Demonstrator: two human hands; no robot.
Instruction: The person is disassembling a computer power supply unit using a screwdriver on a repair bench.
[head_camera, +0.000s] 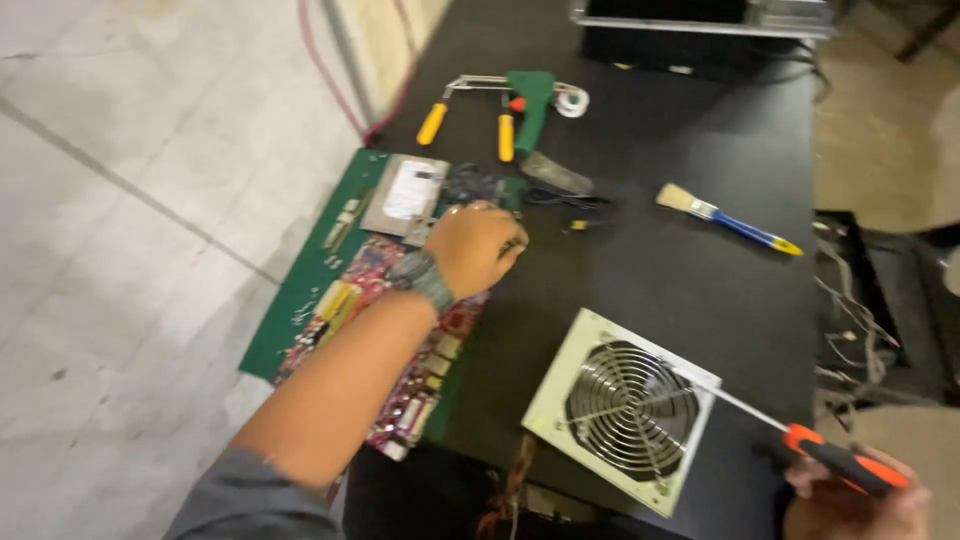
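The left hand (480, 248), fingers curled shut, presses on the circuit board (385, 330) just beside the hard drive (405, 192), at the left edge of the black table (680, 260); whether it pinches a small part there cannot be told. The right hand (855, 500) is closed round the orange handle of a screwdriver (800, 435), whose tip rests at the upper right corner of the power supply (620, 405), near the fan grille. For clean work the blade should stand square in the screw head under steady downward pressure, and the casing wants bracing, since it lies loose on the table. A brush (725, 220) and green glue gun (530, 105) lie well apart.
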